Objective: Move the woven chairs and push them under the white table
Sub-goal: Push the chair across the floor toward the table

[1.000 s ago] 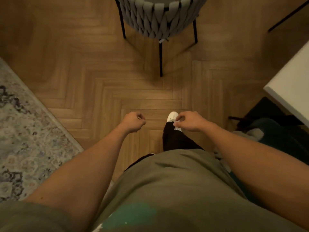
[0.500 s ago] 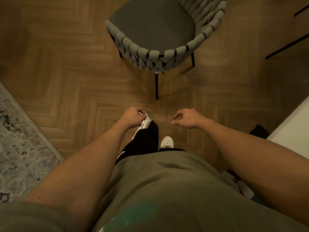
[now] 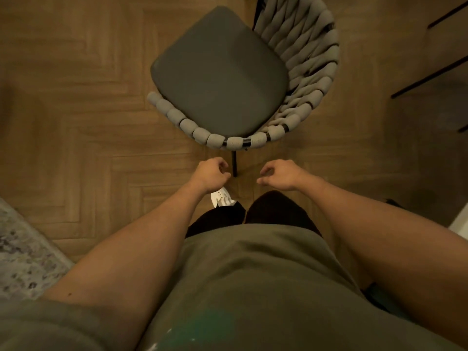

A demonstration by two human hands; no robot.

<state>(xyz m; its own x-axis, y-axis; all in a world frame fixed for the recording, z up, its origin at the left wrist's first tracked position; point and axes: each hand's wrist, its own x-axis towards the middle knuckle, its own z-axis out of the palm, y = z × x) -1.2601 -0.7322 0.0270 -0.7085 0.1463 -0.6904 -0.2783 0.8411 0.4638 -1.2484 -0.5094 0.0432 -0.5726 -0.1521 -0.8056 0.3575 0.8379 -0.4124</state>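
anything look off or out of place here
Only the chair: it stands alone on the open floor, turned at an angle, not under any table. Both hands hold nothing. No spill or damage shows.

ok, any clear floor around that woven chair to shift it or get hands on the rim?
Bare wood floor runs left of the woven chair, bordered below by the rug. Open floor also lies between the rim and both empty hands, left hand, right hand. It is crowded to the right: black legs and the white table corner.
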